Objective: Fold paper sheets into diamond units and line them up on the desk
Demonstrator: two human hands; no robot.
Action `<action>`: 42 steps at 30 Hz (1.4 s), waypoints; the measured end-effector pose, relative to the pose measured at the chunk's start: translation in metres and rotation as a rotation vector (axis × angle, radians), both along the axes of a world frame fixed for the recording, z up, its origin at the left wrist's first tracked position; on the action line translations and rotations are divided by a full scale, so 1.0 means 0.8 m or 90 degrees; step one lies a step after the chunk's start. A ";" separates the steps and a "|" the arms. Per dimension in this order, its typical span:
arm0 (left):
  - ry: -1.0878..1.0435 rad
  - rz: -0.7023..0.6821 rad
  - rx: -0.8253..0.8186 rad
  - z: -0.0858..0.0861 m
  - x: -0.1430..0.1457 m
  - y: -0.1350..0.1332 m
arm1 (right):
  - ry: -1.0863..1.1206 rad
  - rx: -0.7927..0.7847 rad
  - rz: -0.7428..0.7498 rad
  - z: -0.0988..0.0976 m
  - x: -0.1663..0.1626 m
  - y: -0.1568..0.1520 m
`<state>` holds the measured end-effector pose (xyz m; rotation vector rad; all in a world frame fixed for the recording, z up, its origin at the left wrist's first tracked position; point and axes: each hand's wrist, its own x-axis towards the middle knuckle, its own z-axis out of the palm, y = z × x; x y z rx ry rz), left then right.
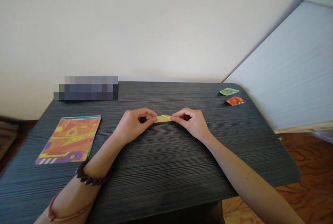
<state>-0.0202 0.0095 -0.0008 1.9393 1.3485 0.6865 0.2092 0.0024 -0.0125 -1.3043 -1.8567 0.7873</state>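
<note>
Yellow folded paper [163, 118]: is at scene centre.
Left hand [136, 122]: fingertips pinch closed on its left end.
Right hand [191, 121]: likewise, right end.
Patterned sheets [68, 140]: left; star-printed, smaller marks illegible.

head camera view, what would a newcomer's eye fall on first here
Probably the small yellow folded paper, held by its ends between the left hand and right hand over the middle of the dark table. Next, the vivid orange, yellow and purple top sheet of a stack at the left, then a green folded piece and an orange-red folded piece near the far right corner.
</note>
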 end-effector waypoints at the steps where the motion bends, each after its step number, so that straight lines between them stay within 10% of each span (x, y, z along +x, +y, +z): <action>1: 0.027 -0.018 0.038 -0.001 0.002 -0.001 | -0.009 0.029 0.019 0.000 -0.001 -0.001; 23: 0.014 -0.085 0.175 -0.006 0.015 -0.009 | -0.092 0.102 0.108 0.002 -0.013 -0.008; 42: 0.033 -0.115 -0.019 0.009 0.012 -0.005 | -0.151 0.051 0.239 0.011 -0.008 -0.003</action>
